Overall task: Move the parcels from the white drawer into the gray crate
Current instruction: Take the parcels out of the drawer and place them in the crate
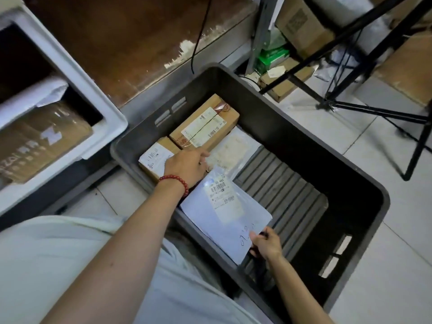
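Several parcels (203,125) were already laid in the gray crate (292,127), centre frame. A white mailer (224,211) was held over it, its corner pinched in the right hand (265,245). The grip of the left hand (184,168) could not be judged. A brown box (46,141) was left in the white drawer (93,90), upper left.

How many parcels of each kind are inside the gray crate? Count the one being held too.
Inside the gray crate:
Cardboard boxes: 2, the larger box and the smaller box
Flat bags: 2, the white mailer, pinched by the right hand, and the pale bag
Total: 4
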The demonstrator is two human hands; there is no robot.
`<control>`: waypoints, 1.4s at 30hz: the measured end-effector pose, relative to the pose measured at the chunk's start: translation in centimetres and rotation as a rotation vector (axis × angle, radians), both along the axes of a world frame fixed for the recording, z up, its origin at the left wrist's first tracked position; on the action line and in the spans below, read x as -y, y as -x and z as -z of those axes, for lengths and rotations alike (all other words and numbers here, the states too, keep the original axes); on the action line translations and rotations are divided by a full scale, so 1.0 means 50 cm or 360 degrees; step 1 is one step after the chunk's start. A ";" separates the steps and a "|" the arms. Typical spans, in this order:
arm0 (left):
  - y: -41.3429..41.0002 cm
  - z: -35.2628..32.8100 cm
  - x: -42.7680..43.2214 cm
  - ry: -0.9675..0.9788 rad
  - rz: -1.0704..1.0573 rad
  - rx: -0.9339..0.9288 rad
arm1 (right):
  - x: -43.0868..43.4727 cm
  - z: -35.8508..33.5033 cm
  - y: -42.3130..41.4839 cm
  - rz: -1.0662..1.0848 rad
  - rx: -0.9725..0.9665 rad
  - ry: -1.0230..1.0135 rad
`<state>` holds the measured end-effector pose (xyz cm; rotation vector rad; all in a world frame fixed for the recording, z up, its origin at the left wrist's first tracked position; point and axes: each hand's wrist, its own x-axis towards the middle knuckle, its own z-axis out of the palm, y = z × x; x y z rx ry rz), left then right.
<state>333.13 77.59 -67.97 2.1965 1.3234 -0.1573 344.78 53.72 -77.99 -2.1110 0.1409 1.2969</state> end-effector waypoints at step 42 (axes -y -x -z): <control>0.329 -0.323 0.012 -0.0961 -0.0539 0.0116 | -0.392 -0.428 0.233 -0.1874 0.1801 -0.1053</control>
